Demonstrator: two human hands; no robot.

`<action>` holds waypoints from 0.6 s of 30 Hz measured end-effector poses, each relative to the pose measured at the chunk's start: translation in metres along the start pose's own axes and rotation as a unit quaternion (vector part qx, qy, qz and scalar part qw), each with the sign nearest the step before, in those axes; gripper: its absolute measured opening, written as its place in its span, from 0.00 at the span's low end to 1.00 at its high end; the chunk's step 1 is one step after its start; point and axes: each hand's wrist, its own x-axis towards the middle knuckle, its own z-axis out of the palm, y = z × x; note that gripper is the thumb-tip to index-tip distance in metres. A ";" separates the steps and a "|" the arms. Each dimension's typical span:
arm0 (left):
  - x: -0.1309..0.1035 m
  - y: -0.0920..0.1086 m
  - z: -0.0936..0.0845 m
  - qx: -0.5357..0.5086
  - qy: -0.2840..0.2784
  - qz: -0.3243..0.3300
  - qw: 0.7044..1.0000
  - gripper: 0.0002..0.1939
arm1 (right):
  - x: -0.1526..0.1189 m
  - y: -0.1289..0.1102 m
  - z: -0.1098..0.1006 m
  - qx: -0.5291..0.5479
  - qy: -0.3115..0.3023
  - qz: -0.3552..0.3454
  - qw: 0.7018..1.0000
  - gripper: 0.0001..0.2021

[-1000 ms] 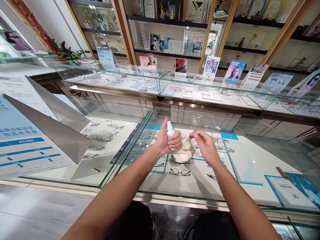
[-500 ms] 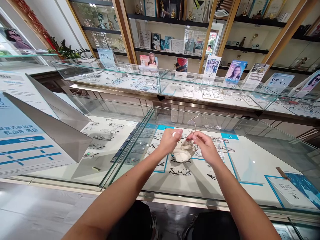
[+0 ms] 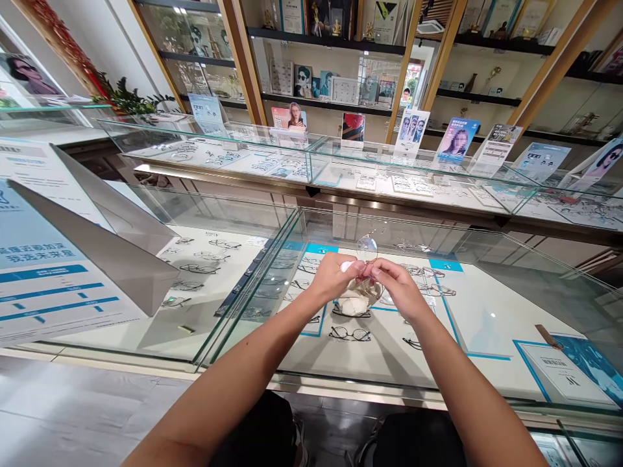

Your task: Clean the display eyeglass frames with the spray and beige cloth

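Observation:
My left hand (image 3: 332,277) is closed around a small white spray bottle (image 3: 346,266), of which only the tip shows. My right hand (image 3: 396,288) pinches a pair of thin-rimmed glasses (image 3: 367,250) by the frame, one round lens standing up between my two hands. The hands nearly touch above the glass counter (image 3: 487,311). A crumpled cream cloth (image 3: 354,302) lies on the counter glass just below them.
Inside the counter lie several pairs of glasses (image 3: 349,334) on white trays. A folded poster stand (image 3: 58,259) sits at the left. A second glass showcase (image 3: 311,165) runs behind, with shelves of pictures and leaflets beyond it.
My left hand lowered the upright spray bottle and moved right to meet my right hand. The glasses shifted slightly left, toward the bottle.

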 end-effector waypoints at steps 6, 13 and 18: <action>-0.002 -0.001 0.007 0.027 -0.084 -0.037 0.995 0.34 | 0.003 0.001 -0.002 0.059 0.066 -0.002 0.996 0.16; -0.004 -0.003 0.014 0.045 -0.086 -0.052 0.994 0.33 | 0.003 -0.002 0.000 0.107 0.050 0.001 0.993 0.13; 0.002 -0.002 0.004 -0.026 -0.035 -0.039 0.998 0.30 | 0.005 -0.001 -0.004 0.103 0.077 -0.012 0.992 0.13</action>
